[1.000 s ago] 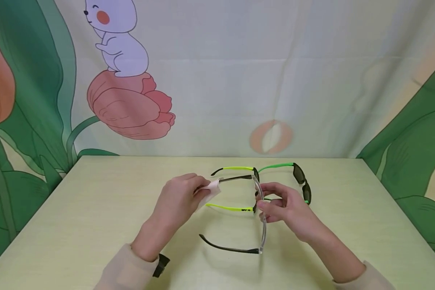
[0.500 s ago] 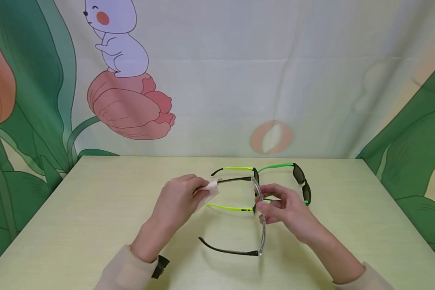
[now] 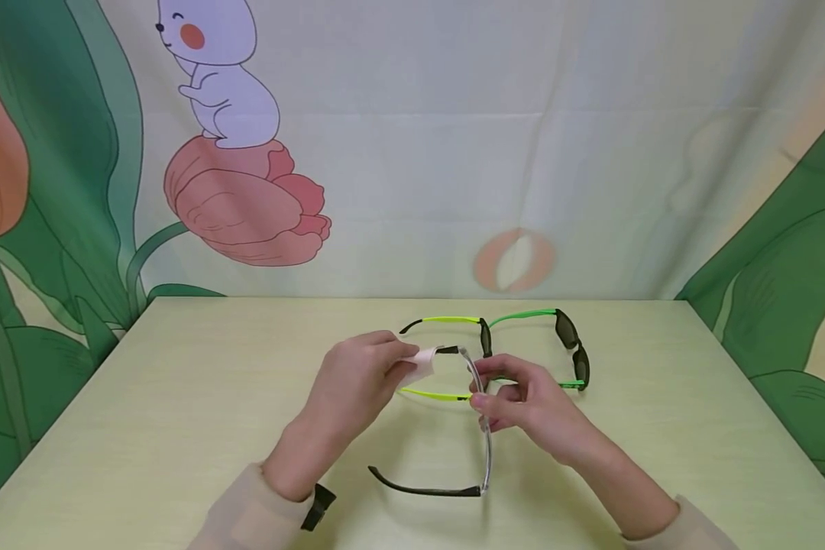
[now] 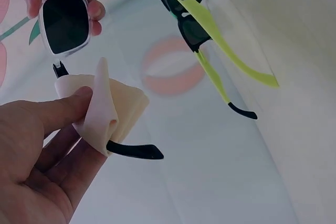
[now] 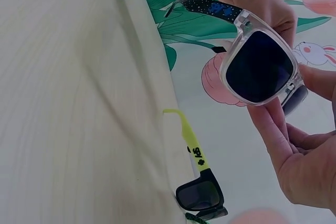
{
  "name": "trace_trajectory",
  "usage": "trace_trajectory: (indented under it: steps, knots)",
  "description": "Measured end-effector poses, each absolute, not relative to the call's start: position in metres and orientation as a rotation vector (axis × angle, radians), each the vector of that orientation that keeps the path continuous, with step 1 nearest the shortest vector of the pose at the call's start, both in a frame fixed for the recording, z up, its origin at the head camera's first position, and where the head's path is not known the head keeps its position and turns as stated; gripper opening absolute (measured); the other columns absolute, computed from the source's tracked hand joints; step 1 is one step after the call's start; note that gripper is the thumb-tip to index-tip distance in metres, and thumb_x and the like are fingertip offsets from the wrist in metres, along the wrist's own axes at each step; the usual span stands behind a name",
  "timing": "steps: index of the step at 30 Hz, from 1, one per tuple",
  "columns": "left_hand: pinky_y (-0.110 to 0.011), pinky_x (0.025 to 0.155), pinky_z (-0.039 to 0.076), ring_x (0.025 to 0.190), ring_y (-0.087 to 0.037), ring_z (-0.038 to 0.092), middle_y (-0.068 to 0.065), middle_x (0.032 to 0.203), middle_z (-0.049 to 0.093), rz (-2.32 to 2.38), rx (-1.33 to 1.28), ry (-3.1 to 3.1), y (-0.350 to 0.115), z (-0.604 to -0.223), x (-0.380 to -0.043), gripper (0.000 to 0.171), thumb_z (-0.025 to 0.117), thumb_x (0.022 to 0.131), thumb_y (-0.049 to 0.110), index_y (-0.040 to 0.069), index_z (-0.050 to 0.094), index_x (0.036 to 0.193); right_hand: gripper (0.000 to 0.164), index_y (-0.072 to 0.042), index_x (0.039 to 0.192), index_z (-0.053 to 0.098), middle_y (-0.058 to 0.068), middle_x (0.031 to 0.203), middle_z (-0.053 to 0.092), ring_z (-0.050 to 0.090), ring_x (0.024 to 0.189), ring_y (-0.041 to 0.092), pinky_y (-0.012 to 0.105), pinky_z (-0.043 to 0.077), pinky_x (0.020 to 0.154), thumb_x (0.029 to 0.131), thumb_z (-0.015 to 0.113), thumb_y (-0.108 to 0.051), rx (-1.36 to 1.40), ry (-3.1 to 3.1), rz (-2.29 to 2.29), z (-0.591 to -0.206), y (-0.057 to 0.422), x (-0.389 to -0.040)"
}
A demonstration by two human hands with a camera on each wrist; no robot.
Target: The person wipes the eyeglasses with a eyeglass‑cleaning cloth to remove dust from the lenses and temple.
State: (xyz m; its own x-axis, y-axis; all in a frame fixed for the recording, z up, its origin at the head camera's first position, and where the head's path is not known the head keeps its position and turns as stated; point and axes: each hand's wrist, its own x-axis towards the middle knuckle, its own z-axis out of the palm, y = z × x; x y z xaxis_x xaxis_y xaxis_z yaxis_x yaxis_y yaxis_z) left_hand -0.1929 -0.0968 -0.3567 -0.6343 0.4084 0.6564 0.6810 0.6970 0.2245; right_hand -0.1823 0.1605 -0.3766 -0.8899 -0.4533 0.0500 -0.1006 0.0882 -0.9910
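Sunglasses with a clear frame, dark lenses and black arms (image 3: 488, 451) are held up above the table, unfolded. My right hand (image 3: 539, 409) pinches the front near the bridge between thumb and fingers, as the right wrist view shows on the clear frame (image 5: 260, 66). Around the far arm of these sunglasses a pale cloth (image 3: 421, 367) is folded, and my left hand (image 3: 360, 378) pinches it there, close to the hinge. In the left wrist view the black arm tip (image 4: 136, 150) sticks out of the cloth (image 4: 100, 114). The near arm hangs free.
Behind the hands, sunglasses with yellow arms (image 3: 440, 396) lie unfolded on the table (image 3: 179, 428), partly hidden by the right hand. Just right of them lie black-framed sunglasses with green arms (image 3: 567, 332). A printed curtain (image 3: 412, 153) hangs at the table's back edge.
My left hand and the cloth have shifted right along the arm, nearer the hinge. The clear sunglasses and my right hand have moved slightly left and down in the head view.
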Motion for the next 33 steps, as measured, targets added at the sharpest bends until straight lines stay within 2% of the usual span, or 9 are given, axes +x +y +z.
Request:
trace_trajectory:
  steps: [10, 19, 33]
  knots:
    - [-0.031, 0.065, 0.058, 0.073, -0.016, 0.069, 0.001, 0.085, 0.073, -0.562, -0.868, -2.31, -0.082, -0.353, -0.189, 0.021, 0.091, 0.076, 0.007, 0.008, 0.081, 0.093, 0.043, 0.005, 0.131, 0.056, 0.017, 0.109, 0.063, 0.068, 0.074, 0.023, 0.044, 0.061, 0.076, 0.095, 0.073, -0.014, -0.58, 2.095, -1.825, -0.381, 0.152, -0.181]
    - [-0.031, 0.064, 0.059, 0.074, -0.015, 0.068, 0.002, 0.085, 0.072, -0.526, -0.916, -2.266, -0.076, -0.354, -0.188, 0.021, 0.092, 0.075, 0.007, 0.01, 0.08, 0.092, 0.046, 0.002, 0.134, 0.055, 0.017, 0.122, 0.058, 0.068, 0.079, 0.024, 0.044, 0.062, 0.077, 0.095, 0.074, -0.016, -0.56, 2.076, -1.798, -0.383, 0.147, -0.18]
    - [-0.034, 0.066, 0.06, 0.075, -0.017, 0.07, -0.001, 0.086, 0.073, -0.579, -0.893, -2.275, -0.085, -0.352, -0.188, 0.022, 0.091, 0.076, 0.006, 0.009, 0.081, 0.095, 0.047, 0.005, 0.134, 0.051, 0.02, 0.115, 0.059, 0.069, 0.083, 0.027, 0.043, 0.061, 0.078, 0.097, 0.071, -0.014, -0.542, 2.095, -1.793, -0.377, 0.15, -0.179]
